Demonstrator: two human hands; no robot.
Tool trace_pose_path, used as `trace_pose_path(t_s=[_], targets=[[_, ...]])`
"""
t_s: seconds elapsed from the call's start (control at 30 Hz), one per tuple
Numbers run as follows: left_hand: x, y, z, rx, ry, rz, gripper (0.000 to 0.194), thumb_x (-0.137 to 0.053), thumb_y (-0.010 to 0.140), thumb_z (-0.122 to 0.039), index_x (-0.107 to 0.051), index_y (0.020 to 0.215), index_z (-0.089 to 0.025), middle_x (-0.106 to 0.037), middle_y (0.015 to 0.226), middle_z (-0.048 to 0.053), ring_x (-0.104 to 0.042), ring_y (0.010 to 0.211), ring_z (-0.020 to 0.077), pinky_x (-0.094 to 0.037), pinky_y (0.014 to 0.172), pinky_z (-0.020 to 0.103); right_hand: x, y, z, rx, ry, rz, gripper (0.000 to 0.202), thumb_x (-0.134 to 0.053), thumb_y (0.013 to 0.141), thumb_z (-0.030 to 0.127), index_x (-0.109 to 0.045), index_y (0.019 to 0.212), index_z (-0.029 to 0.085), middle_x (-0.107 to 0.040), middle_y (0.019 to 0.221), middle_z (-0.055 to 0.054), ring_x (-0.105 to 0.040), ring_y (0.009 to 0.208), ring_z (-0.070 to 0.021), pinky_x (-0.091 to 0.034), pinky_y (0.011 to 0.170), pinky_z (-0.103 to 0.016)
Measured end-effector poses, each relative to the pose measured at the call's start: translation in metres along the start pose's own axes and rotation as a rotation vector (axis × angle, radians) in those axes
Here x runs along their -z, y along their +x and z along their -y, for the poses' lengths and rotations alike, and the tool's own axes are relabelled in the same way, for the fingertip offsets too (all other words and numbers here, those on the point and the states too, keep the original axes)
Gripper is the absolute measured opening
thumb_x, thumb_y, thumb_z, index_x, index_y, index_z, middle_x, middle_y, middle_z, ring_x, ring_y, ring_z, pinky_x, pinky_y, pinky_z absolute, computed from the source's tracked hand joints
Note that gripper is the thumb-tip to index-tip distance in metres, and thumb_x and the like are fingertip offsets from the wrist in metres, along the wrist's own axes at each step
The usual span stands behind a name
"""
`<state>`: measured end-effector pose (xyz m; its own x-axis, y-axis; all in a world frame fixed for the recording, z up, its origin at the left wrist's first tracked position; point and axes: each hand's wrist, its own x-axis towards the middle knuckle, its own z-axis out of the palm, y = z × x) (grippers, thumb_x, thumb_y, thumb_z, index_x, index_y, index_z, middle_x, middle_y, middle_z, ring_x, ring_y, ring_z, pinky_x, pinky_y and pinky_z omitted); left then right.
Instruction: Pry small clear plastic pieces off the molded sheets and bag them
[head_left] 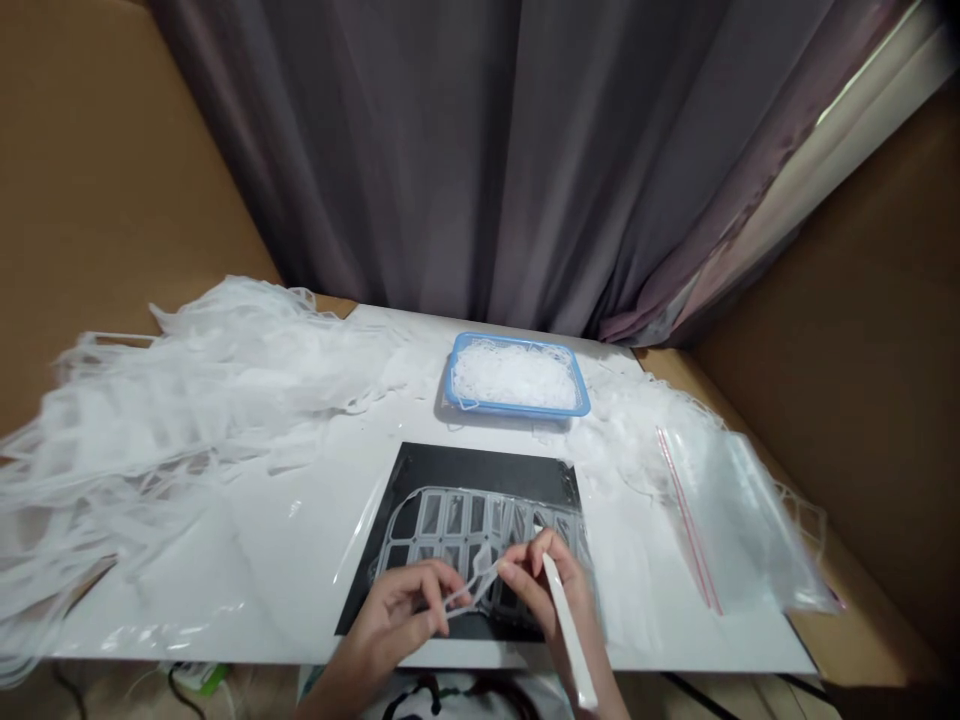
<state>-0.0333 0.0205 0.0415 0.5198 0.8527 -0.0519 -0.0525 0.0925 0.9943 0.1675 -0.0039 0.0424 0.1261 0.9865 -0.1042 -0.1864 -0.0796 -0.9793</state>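
Observation:
My left hand [409, 612] pinches one end of a thin translucent plastic strip [480, 580]. The strip's other end lies between the thumb and fingertips of my right hand [551, 580]. A slim white-handled tool [570, 635] rests across that same hand, its handle pointing back toward me; I cannot make out its tip. Beneath both hands is a translucent plastic sheet [472, 518] with rows of frame-shaped cells, lying on a black mat [487, 466]. My hands hide the near part of this sheet.
A blue basket [517, 410] of small clear pieces stands beyond the mat. Cut plastic sheets heap up [225, 380] at left. Loose scraps [622, 425] and a clear zip bag [739, 520] lie at right. Cardboard walls [97, 180] flank the white table [277, 560]; a grey curtain [450, 150] hangs behind.

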Motion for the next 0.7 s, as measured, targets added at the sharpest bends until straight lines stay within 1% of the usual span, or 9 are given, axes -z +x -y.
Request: trace_pose_path(t_s=[0.07, 0.13, 0.33, 0.43, 0.5, 0.6, 0.7], targets=[[-0.001, 0.002, 0.002, 0.051, -0.094, 0.035, 0.031, -0.059, 0.080, -0.042, -0.054, 0.064, -0.016, -0.060, 0.078, 0.004, -0.054, 0.076, 0.0160, -0.042, 0.074, 0.027, 0.000, -0.001, 0.000, -0.018, 0.021, 0.024, 0.041, -0.075, 0.077, 0.037, -0.038, 0.069, 0.020, -0.067, 0.075, -0.001, -0.051, 0.060, -0.0101, -0.039, 0.058, -0.022], [-0.003, 0.004, 0.003, 0.087, -0.129, 0.039, 0.032, -0.059, 0.081, -0.042, -0.051, 0.065, -0.016, -0.056, 0.074, 0.002, -0.050, 0.072, 0.0138, -0.039, 0.070, 0.025, 0.001, -0.001, 0.001, -0.036, 0.042, 0.023, 0.041, -0.074, 0.078, 0.037, -0.037, 0.069, 0.020, -0.065, 0.076, 0.000, -0.050, 0.062, -0.0099, -0.038, 0.059, -0.021], [-0.003, 0.005, 0.008, 0.159, -0.216, 0.023, 0.037, -0.058, 0.085, -0.046, -0.042, 0.068, -0.017, -0.046, 0.070, -0.002, -0.041, 0.060, 0.0086, -0.033, 0.059, 0.021, 0.012, 0.003, 0.011, -0.062, 0.105, -0.059, 0.047, -0.075, 0.076, 0.040, -0.033, 0.070, 0.021, -0.057, 0.072, 0.003, -0.050, 0.062, -0.0105, -0.040, 0.062, -0.023], [-0.004, 0.005, 0.011, 0.185, -0.269, 0.028, 0.041, -0.064, 0.083, -0.048, -0.038, 0.074, -0.018, -0.043, 0.072, -0.004, -0.038, 0.055, 0.0054, -0.033, 0.055, 0.020, 0.018, 0.005, 0.014, -0.046, 0.072, -0.079, 0.047, -0.075, 0.076, 0.041, -0.033, 0.070, 0.021, -0.054, 0.071, 0.003, -0.049, 0.063, -0.0111, -0.040, 0.063, -0.024], [-0.005, 0.005, 0.011, 0.194, -0.264, 0.016, 0.040, -0.064, 0.083, -0.050, -0.040, 0.080, -0.019, -0.042, 0.071, -0.006, -0.038, 0.053, 0.0049, -0.035, 0.053, 0.019, 0.023, 0.006, 0.016, -0.024, 0.036, -0.101, 0.046, -0.074, 0.077, 0.040, -0.033, 0.070, 0.021, -0.053, 0.071, 0.003, -0.046, 0.063, -0.0106, -0.039, 0.062, -0.023], [-0.003, 0.005, 0.009, 0.212, -0.197, -0.005, 0.037, -0.060, 0.085, -0.053, -0.045, 0.088, -0.019, -0.042, 0.068, -0.006, -0.041, 0.054, 0.0061, -0.037, 0.053, 0.019, 0.034, 0.007, 0.022, 0.018, 0.005, -0.171, 0.045, -0.072, 0.079, 0.041, -0.032, 0.069, 0.021, -0.052, 0.070, 0.003, -0.043, 0.062, -0.0108, -0.037, 0.060, -0.024], [0.004, 0.003, 0.004, 0.218, -0.117, -0.038, 0.036, -0.058, 0.087, -0.053, -0.049, 0.089, -0.019, -0.044, 0.067, -0.005, -0.045, 0.056, 0.0075, -0.039, 0.055, 0.020, 0.049, 0.008, 0.030, 0.075, -0.099, -0.326, 0.043, -0.070, 0.081, 0.042, -0.034, 0.070, 0.021, -0.056, 0.074, 0.000, -0.050, 0.066, -0.0132, -0.039, 0.063, -0.025]])
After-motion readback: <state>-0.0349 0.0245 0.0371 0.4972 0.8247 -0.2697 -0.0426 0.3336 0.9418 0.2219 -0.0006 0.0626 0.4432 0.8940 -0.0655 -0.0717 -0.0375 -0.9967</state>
